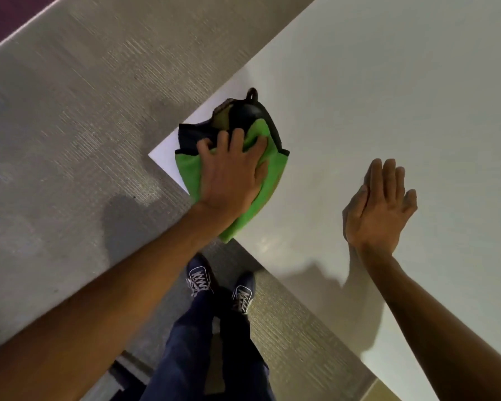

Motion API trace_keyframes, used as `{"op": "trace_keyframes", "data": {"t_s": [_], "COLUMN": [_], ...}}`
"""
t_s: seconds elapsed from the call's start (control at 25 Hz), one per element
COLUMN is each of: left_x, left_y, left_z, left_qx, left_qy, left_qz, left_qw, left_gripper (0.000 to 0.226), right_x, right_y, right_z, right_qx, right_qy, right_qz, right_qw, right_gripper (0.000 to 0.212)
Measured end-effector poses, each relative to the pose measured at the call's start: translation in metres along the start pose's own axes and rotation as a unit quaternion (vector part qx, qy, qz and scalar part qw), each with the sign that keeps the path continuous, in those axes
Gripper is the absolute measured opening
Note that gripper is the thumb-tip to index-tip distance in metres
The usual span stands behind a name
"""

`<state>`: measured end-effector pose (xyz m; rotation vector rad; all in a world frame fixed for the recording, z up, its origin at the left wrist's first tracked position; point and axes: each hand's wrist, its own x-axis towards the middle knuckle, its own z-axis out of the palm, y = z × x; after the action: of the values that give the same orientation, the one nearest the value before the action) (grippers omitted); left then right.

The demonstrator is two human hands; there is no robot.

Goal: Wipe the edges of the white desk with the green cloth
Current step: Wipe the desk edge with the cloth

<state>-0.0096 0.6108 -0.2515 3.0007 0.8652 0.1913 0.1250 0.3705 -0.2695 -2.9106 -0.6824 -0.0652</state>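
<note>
Left fingers (237, 137): spread apart and laid flat over the cloth, pressing down rather than pinching; a wide spread keeps more fabric on the surface.
Left hand (232, 175): palm down on the green cloth, close to the desk's corner, arm reaching in from the lower left.
Green cloth (191, 169): folded, dark-bordered with a small loop at its far end, lying on the desk top at the corner, its near side overhanging the edge, likely so the wipe catches the rim.
Right fingers (388, 175): straight and nearly together, holding nothing.
Right hand (379, 212): open, resting on or just above bare desk, well apart from the cloth; probably a brace while leaning.
White desk (388, 82): corner points toward the carpet (70, 111).
Shoes (220, 285): just beside the near edge.
</note>
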Motion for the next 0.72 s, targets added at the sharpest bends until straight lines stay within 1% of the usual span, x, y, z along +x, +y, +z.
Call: {"op": "trace_keyframes", "data": {"t_s": [0.12,0.2,0.28,0.36,0.44,0.52,0.56,0.64,0.68,0.72], "left_x": [-0.032,-0.049,-0.063,-0.073,-0.076,-0.073,-0.07,-0.069,-0.069,-0.071], "left_y": [0.026,0.032,0.034,0.031,0.024,0.008,0.002,-0.005,-0.015,-0.026], "left_z": [-0.007,-0.011,-0.015,-0.015,-0.015,-0.012,-0.01,-0.007,-0.002,-0.004], "left_qx": [-0.015,-0.024,-0.049,-0.056,-0.044,-0.052,-0.061,-0.093,-0.14,-0.204], "left_qy": [0.013,-0.018,-0.043,-0.037,-0.013,0.022,0.046,0.105,0.132,0.157], "left_qz": [0.047,0.07,0.077,0.06,0.011,-0.082,-0.143,-0.268,-0.314,-0.341], "left_qw": [0.999,0.997,0.995,0.996,0.999,0.995,0.987,0.953,0.93,0.904], "left_gripper": [0.036,0.039,0.04,0.039,0.036,0.032,0.031,0.034,0.038,0.041], "right_x": [0.002,0.004,0.006,0.003,0.002,0.006,0.008,0.009,0.009,0.009], "right_y": [0.004,0.003,0.002,0.001,0.001,0.002,0.002,-0.002,-0.008,-0.018], "right_z": [0.0,0.001,0.002,0.002,0.004,0.003,0.004,0.004,0.0,-0.005], "right_qx": [-0.019,-0.039,-0.035,-0.039,-0.047,-0.048,-0.043,-0.013,0.016,0.055], "right_qy": [0.009,0.026,0.028,0.027,0.029,0.027,0.026,0.028,0.029,0.024], "right_qz": [-0.01,-0.025,-0.032,-0.03,-0.028,-0.033,-0.034,-0.064,-0.091,-0.123], "right_qw": [1.0,0.999,0.998,0.998,0.998,0.998,0.998,0.997,0.995,0.991], "right_gripper": [0.057,0.056,0.055,0.055,0.052,0.051,0.051,0.051,0.05,0.05]}}
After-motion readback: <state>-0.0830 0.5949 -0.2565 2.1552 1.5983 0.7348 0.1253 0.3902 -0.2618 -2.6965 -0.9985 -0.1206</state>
